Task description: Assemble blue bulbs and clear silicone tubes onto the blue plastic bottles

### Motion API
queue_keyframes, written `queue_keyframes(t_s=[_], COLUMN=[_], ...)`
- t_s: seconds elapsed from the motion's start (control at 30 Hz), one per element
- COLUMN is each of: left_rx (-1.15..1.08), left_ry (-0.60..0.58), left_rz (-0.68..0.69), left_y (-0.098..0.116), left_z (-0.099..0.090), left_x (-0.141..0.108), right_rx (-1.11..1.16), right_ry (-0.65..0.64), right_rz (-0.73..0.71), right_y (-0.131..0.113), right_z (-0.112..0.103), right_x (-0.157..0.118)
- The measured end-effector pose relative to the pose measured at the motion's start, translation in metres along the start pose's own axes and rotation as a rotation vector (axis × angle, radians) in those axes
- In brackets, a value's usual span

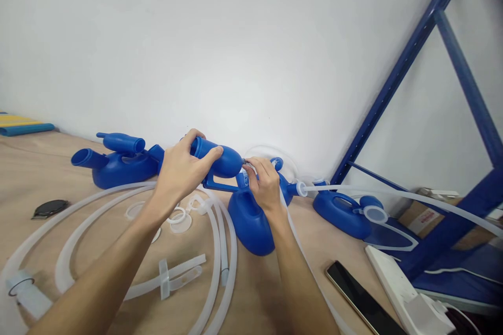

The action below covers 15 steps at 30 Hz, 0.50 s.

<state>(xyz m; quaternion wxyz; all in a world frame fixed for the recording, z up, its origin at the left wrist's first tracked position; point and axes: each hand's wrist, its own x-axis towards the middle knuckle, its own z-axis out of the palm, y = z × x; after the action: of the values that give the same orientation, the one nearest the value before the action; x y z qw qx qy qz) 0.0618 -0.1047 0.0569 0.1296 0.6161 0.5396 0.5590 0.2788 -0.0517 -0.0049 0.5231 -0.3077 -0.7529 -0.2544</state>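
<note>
My left hand (184,167) is wrapped round a blue plastic cup-shaped piece (226,161), holding it up on its side above the table with its rounded end to the right. At that narrow end, the closed fingers of my right hand (264,180) pinch something small. A dark bit shows at the tip, but its kind cannot be made out. Just below my right hand stands a blue plastic bottle (251,222), partly covered by the hand. Behind and right of it is another blue bottle with a white collar (301,189) and a clear tube.
Blue bottles (121,168) stand at left, another (340,212) at right. Coiled translucent tubes (218,251), white rings (181,220) and a strap piece (164,278) lie in front. A phone (359,293), power strip (396,293) and blue rack frame (393,84) are at right.
</note>
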Motion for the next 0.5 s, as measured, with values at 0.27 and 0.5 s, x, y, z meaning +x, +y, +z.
queue_keyframes(t_s=[0.27, 0.5], left_rx=[-0.015, 0.023], left_ry=[-0.006, -0.013], left_rz=[-0.038, -0.012], left_y=[-0.004, 0.000], left_z=[0.002, 0.011], left_x=[0.004, -0.004], right_rx=[0.116, 0.315], right_ry=[0.047, -0.117], right_rz=[0.164, 0.360], right_y=[0.002, 0.010], right_z=[0.004, 0.000], right_x=[-0.003, -0.001])
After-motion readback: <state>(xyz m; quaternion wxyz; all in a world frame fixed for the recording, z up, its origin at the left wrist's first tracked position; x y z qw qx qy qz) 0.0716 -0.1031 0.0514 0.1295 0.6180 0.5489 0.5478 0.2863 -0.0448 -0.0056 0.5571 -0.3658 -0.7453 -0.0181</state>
